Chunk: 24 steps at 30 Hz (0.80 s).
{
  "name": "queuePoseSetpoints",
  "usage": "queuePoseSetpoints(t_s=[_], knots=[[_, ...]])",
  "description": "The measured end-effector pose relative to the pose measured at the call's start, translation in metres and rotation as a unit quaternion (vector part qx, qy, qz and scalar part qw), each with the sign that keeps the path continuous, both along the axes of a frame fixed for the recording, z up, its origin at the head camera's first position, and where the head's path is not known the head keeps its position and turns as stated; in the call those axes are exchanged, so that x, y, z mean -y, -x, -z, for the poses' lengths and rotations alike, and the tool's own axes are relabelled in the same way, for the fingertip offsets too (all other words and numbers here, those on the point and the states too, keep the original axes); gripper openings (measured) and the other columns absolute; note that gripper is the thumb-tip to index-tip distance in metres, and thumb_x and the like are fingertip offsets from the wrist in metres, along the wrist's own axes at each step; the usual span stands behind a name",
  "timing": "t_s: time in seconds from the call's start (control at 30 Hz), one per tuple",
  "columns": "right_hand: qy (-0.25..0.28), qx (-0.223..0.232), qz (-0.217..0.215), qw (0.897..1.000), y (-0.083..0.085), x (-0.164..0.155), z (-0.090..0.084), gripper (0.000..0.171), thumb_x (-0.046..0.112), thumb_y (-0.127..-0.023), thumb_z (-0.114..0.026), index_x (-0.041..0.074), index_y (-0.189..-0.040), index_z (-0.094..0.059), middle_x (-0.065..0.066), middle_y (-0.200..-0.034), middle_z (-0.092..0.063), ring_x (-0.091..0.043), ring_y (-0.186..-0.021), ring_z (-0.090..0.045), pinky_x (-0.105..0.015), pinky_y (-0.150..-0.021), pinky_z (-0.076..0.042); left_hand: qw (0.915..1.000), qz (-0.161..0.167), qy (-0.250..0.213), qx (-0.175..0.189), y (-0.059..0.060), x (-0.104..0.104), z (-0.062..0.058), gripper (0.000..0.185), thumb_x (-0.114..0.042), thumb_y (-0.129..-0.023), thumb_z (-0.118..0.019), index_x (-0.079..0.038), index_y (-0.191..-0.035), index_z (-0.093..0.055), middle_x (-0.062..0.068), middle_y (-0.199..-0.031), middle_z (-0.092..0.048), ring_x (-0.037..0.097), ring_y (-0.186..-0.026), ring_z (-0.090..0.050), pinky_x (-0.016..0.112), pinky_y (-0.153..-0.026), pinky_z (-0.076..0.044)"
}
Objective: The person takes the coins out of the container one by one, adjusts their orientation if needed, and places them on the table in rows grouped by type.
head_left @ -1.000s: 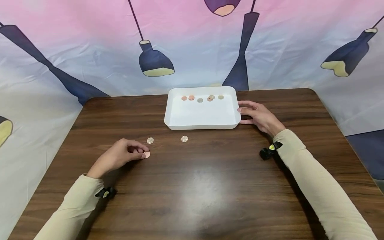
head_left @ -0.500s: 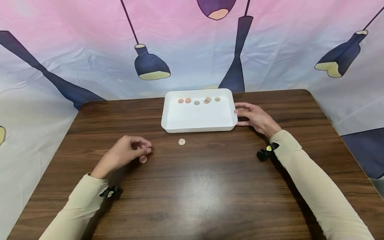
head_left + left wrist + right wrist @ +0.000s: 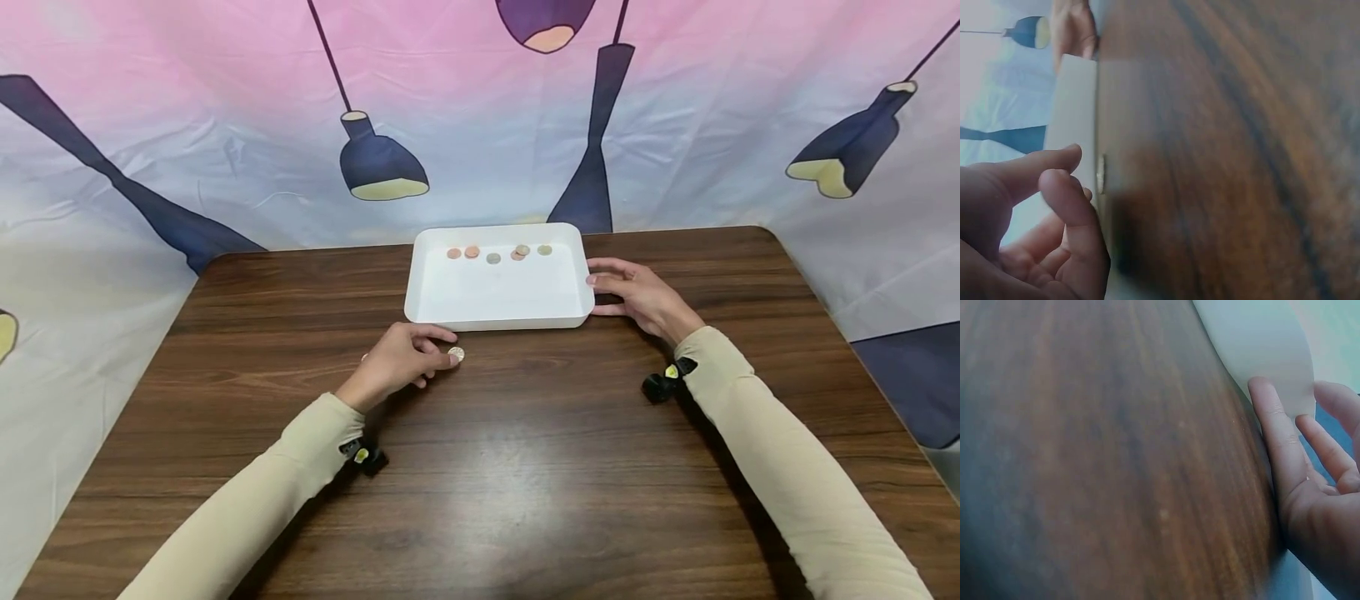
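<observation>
My left hand reaches low over the table at a bright coin, its thumb tip overlapping the coin in the head view. From the left wrist, that coin lies flat on the wood, with thumb and finger tips close beside it and nothing between them. A second coin peeks out behind the same hand. My right hand touches the right end of the white tray. Its extended fingers lie against the tray's outer wall and rim.
Several copper and silvery coins lie toward the back of the tray. The brown wooden table carries everything, its far edge meeting a cloth backdrop printed with lamps. Both wrists wear a small black camera.
My left hand has left the coin at the left and moved right to the bright coin in front of the tray. The left coins are now partly or wholly hidden. My right hand stays at the tray.
</observation>
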State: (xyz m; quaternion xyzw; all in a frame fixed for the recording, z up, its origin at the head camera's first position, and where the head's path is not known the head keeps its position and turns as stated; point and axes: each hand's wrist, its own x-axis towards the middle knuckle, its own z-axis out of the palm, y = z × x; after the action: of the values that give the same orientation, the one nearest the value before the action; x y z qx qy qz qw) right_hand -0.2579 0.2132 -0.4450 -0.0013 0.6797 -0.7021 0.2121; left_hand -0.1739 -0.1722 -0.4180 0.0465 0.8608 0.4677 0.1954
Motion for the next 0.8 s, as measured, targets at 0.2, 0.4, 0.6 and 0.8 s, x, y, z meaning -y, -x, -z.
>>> queuePoseSetpoints(t_s=[0.2,0.4,0.6,0.8], knots=[[-0.001,-0.001,-0.002,1.000,0.001,0.001,0.000,0.058,0.018,-0.108,-0.063,0.006,-0.160,-0.040,-0.005,-0.134,-0.057,-0.014,-0.112,-0.066,-0.033,-0.090,-0.061,0.9991,0.003,0.038,-0.018,0.000,0.000,0.001,0.023,-0.011,-0.094,-0.078,-0.009,-0.117,-0.078,0.005,-0.079,-0.070,0.017,-0.063,-0.061,0.031,-0.056,-0.057],[0.005,-0.004,-0.003,1.000,0.000,-0.001,-0.001,0.060,0.018,-0.107,-0.065,0.006,-0.160,-0.041,-0.004,-0.134,-0.058,-0.014,-0.111,-0.066,-0.034,-0.090,-0.061,0.9975,-0.008,0.065,-0.027,-0.002,0.021,-0.001,0.021,-0.012,-0.096,-0.077,-0.009,-0.116,-0.078,0.005,-0.078,-0.069,0.016,-0.059,-0.062,0.031,-0.055,-0.056],[0.004,-0.004,0.002,1.000,0.000,-0.005,-0.002,0.059,0.017,-0.107,-0.065,0.006,-0.160,-0.041,-0.003,-0.131,-0.059,-0.014,-0.111,-0.065,-0.033,-0.089,-0.061,0.9975,-0.022,0.066,-0.011,-0.001,0.035,-0.003,0.021,-0.016,-0.097,-0.078,-0.012,-0.117,-0.078,0.003,-0.077,-0.067,0.017,-0.052,-0.061,0.026,-0.038,-0.038],[0.002,0.002,-0.003,1.000,0.000,-0.001,-0.001,0.057,0.017,-0.108,-0.063,0.006,-0.160,-0.040,-0.004,-0.132,-0.058,-0.014,-0.112,-0.065,-0.034,-0.091,-0.061,0.9969,-0.023,0.075,0.006,-0.005,0.039,-0.006,0.020,-0.016,-0.098,-0.076,-0.013,-0.117,-0.077,0.004,-0.077,-0.066,0.017,-0.052,-0.058,0.027,-0.036,-0.034]])
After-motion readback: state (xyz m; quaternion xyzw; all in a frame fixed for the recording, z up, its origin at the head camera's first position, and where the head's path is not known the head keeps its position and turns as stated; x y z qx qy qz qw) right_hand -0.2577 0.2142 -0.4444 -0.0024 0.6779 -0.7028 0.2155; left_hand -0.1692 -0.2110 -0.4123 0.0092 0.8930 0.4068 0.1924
